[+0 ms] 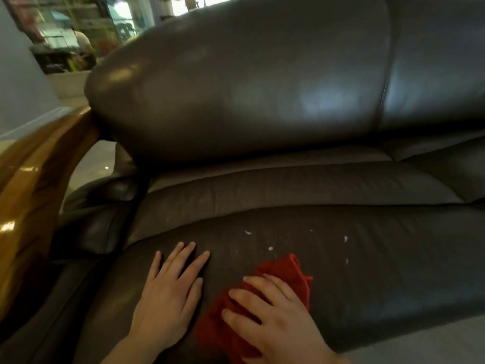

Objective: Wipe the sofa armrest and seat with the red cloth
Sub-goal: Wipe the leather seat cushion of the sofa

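A dark grey leather sofa fills the view. Its seat cushion (367, 271) lies in front of me, with small white crumbs (270, 248) scattered on it. The polished wooden armrest (29, 193) runs along the left edge. My right hand (275, 319) lies flat, fingers spread, pressing the red cloth (291, 271) onto the seat near its front; the cloth sticks out beyond the fingertips, just short of the crumbs. My left hand (170, 292) rests flat and open on the seat to the left of the cloth, holding nothing.
The big rounded backrest cushion (249, 82) rises behind the seat, with a second one (433, 61) to its right. A pale floor and a grey wall (18, 74) show at the left behind the armrest. Blurred shelves stand at the top left.
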